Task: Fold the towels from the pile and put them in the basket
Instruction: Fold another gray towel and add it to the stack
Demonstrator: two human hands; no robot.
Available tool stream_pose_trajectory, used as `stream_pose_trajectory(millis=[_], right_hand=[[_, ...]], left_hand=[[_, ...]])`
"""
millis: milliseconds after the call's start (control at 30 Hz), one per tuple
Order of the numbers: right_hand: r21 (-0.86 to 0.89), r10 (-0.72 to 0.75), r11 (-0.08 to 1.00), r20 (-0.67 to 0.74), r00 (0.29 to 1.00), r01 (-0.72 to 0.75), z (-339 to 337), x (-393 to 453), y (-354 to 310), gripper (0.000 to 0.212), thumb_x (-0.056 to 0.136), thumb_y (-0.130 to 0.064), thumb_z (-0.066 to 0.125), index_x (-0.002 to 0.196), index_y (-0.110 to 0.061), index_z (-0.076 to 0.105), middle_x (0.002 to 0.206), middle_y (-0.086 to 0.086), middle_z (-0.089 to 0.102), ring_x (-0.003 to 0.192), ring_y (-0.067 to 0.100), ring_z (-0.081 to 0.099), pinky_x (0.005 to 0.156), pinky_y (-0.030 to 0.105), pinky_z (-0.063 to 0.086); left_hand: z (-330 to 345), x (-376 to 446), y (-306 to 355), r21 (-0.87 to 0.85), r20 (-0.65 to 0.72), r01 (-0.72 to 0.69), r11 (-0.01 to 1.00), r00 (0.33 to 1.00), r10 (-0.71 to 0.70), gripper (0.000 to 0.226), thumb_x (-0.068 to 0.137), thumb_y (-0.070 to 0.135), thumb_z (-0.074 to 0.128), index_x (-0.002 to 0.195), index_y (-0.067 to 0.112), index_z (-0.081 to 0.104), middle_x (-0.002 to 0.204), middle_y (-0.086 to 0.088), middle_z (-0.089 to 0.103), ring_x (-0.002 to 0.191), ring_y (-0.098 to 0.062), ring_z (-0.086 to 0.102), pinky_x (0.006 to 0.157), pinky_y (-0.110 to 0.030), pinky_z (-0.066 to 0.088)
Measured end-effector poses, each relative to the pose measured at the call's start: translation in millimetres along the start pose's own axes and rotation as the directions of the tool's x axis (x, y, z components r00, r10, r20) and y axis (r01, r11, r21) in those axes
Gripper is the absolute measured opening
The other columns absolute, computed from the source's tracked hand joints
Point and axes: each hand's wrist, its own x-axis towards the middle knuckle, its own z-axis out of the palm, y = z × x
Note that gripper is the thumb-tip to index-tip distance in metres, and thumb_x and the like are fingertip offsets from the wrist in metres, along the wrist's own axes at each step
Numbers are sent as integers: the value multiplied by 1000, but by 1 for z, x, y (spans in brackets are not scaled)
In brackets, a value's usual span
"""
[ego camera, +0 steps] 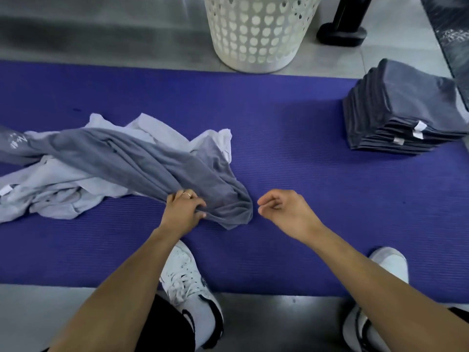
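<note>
A crumpled dark grey towel [132, 158] lies stretched across the purple mat [291, 179], over a loose pile of pale grey and white towels [58, 189] at the left. My left hand [184, 209] grips the dark towel near its right end. Just right of that end, my right hand [281, 207] hovers with curled fingers and holds nothing. A stack of folded dark grey towels [403, 110] stands at the mat's far right. The white perforated basket [256, 31] stands on the floor beyond the mat's far edge.
My two white shoes [187, 283] [388, 262] rest on the mat's near edge. A black stand base [341, 34] sits on the grey floor right of the basket. Bare mat lies between the pile and the folded stack.
</note>
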Motion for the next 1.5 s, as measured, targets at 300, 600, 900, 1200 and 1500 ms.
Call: stream_pose_trajectory(millis=[300,600,900,1200,1500], right_hand=[[83,87,993,-48,995,-83,2,-26,31,10,89,-21,71,91,-30,68,88,-9,72,87,3,67,72,14,47],[143,45,989,-104,994,-30,-4,-50,42,8,88,-19,71,93,-25,70,85,-6,73,84,7,68,73,18,53],[164,-153,968,-209,966,189,-60,-71,21,8,91,-19,67,99,-22,68,94,-8,70,86,5,67,77,19,53],[-62,-483,874,1,876,482,-95,-93,-49,66,80,-38,78,139,-41,48,137,-23,47,123,-1,46,100,24,42],[119,-541,836,11,841,536,-133,-146,-68,21,84,-36,76,97,-19,75,94,-4,75,92,16,70,86,33,54]], left_hand=[[3,-14,5,144,3,-114,983,993,115,34,91,47,61,122,34,64,120,4,51,120,-18,44,111,-34,20],[-17,-18,24,-74,-52,-21,997,998,17,14,95,26,60,103,23,72,108,0,61,109,-23,53,100,-37,37],[-154,-58,72,-276,-355,-185,943,931,79,8,94,10,62,95,15,69,82,1,70,72,-19,62,70,-35,49],[-265,-142,153,-353,-383,-373,858,894,231,24,92,1,61,90,21,75,92,21,72,92,1,66,84,-10,46],[-287,-156,202,-545,-346,-378,749,914,209,21,92,1,62,89,16,76,87,2,76,88,-17,71,84,-30,55]])
